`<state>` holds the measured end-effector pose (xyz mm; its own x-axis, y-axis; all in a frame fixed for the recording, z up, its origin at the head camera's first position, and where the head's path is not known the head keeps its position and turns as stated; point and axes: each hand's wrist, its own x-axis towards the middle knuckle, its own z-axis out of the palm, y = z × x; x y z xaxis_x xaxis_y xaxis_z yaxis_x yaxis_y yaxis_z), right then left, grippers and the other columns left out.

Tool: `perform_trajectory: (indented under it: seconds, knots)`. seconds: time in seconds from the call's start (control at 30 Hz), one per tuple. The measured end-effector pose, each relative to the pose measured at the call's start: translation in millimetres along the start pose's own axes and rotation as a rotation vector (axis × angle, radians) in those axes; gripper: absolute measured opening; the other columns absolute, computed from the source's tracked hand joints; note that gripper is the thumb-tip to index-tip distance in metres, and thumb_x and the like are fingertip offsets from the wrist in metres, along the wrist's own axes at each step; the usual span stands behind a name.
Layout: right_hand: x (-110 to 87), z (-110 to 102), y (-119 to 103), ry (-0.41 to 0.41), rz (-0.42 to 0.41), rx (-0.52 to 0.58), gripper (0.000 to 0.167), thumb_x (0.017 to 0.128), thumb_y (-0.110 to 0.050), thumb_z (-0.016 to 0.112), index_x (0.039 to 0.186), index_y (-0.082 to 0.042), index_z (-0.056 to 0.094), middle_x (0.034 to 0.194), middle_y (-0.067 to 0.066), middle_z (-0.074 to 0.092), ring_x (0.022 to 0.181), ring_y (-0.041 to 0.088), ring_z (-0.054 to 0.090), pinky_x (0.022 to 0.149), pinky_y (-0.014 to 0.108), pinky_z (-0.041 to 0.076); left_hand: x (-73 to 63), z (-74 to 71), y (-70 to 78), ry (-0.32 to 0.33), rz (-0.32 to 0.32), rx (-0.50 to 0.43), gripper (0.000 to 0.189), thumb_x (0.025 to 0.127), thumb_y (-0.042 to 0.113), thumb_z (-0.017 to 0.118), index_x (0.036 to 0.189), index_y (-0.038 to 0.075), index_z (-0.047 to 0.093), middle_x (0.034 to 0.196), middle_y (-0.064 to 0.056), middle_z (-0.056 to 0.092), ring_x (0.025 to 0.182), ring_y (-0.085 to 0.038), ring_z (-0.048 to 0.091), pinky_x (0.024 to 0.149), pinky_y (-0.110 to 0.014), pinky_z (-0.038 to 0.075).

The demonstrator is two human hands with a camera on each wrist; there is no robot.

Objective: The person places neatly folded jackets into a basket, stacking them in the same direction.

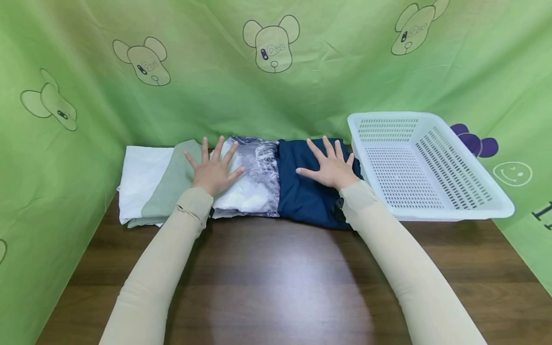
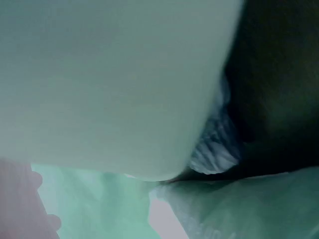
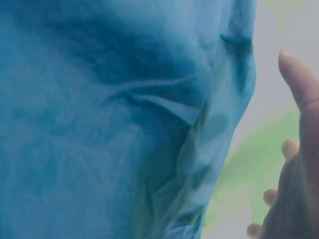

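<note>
Three folded garments lie side by side along the back of the table. The leftmost is white and sage green, the middle one is white with a grey print, and the right one is navy. My left hand is spread over the border of the green and printed garments, fingers straight. Over the navy garment, my right hand is spread the same way. Both hands look empty; whether they touch the cloth I cannot tell. The right wrist view shows navy cloth beside the right hand.
A white perforated plastic basket stands at the right, close beside the navy garment. Green printed curtains hang behind and along the sides. The brown wooden tabletop stretches in front. A pale, blurred surface fills much of the left wrist view.
</note>
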<state>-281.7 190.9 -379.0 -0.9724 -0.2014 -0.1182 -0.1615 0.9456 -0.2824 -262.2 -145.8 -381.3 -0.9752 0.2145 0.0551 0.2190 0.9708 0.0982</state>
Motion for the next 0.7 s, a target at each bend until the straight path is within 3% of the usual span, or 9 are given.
perform_trajectory:
  seconds: [0.17, 0.33, 0.53, 0.7]
  knots:
    - [-9.0, -3, -2, 0.012, -0.009, 0.008, 0.097, 0.088, -0.082, 0.045, 0.162, -0.042, -0.003, 0.168, 0.011, -0.018, 0.15, 0.046, -0.019, 0.106, 0.082, -0.006, -5.3, -5.2, 2.9, -0.003, 0.005, -0.02, 0.08, 0.099, 0.072, 0.032, 0.163, 0.036, 0.0, 0.17, -0.004, -0.01, 0.148, -0.045, -0.023, 0.1, -0.084, -0.013]
    - [-16.9, -4, -1, 0.032, -0.021, 0.045, 0.096, 0.088, -0.081, 0.047, 0.162, -0.041, 0.0, 0.168, 0.008, -0.018, 0.15, 0.045, -0.02, 0.107, 0.081, -0.004, -9.6, -8.5, 12.6, 0.021, 0.03, -0.053, 0.081, 0.099, 0.071, 0.034, 0.163, 0.037, -0.001, 0.169, -0.003, -0.011, 0.15, -0.047, -0.017, 0.102, -0.084, -0.007]
    - [-26.5, -4, -3, 0.068, -0.047, 0.104, 0.093, 0.09, -0.078, 0.048, 0.162, -0.043, 0.001, 0.169, 0.009, -0.015, 0.152, 0.044, -0.017, 0.109, 0.08, -0.002, -17.8, -13.4, 31.0, 0.102, 0.106, -0.101, 0.079, 0.102, 0.062, 0.044, 0.165, 0.032, 0.007, 0.171, -0.008, 0.003, 0.153, -0.046, -0.002, 0.108, -0.081, 0.009]
    - [-35.3, -2, -5, 0.127, -0.059, 0.157, 0.085, 0.098, -0.061, 0.053, 0.164, -0.035, 0.007, 0.169, 0.017, -0.005, 0.152, 0.046, -0.008, 0.111, 0.078, 0.006, -22.8, -11.2, 43.9, 0.199, 0.171, -0.067, 0.076, 0.102, 0.053, 0.053, 0.164, 0.022, 0.02, 0.167, -0.014, 0.02, 0.15, -0.043, 0.02, 0.11, -0.072, 0.029]
